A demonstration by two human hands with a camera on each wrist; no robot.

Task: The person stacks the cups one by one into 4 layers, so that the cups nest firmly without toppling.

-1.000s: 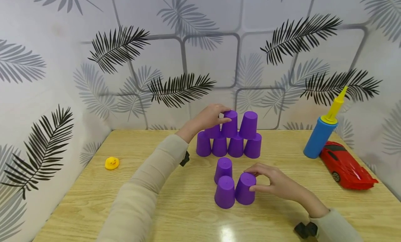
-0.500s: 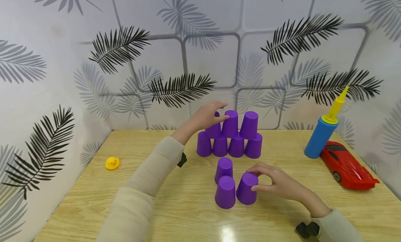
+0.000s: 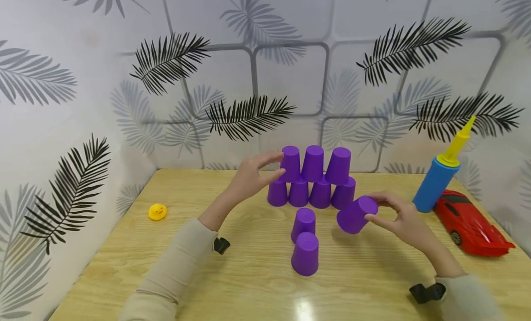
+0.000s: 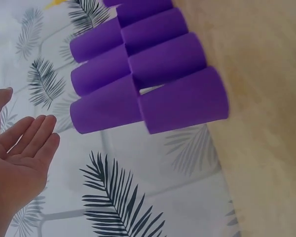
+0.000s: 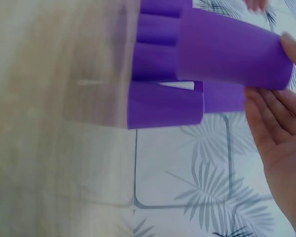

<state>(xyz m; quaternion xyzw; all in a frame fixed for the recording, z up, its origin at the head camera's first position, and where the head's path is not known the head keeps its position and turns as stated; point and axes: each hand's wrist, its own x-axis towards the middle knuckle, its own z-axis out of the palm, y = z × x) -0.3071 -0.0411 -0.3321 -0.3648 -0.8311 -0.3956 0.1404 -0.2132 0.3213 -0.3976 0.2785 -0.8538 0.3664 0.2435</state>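
My right hand (image 3: 404, 223) pinches an upside-down purple cup (image 3: 355, 216) near its closed end. This cup is tilted and off the table, to the right of two standing purple cups, the nearer cup (image 3: 305, 256) and the farther cup (image 3: 304, 223). Behind them stands a two-tier stack of upside-down purple cups: several in the bottom row (image 3: 298, 195), three in the upper row (image 3: 313, 163). My left hand (image 3: 250, 178) is beside the stack's left end, fingers extended and holding nothing. In the left wrist view, that hand (image 4: 22, 158) is apart from the cups.
A yellow toy duck (image 3: 157, 212) sits on the wooden table (image 3: 232, 279) at left. At right, a blue pump (image 3: 435, 182) with a yellow nozzle stands leaning beside a red toy car (image 3: 473, 224). The patterned wall (image 3: 286, 81) rises just behind the stack.
My right hand has lifted the cup from beside the two standing cups, carrying it away toward the stack and tilting it. My left hand has drawn back left and down from the upper cups.
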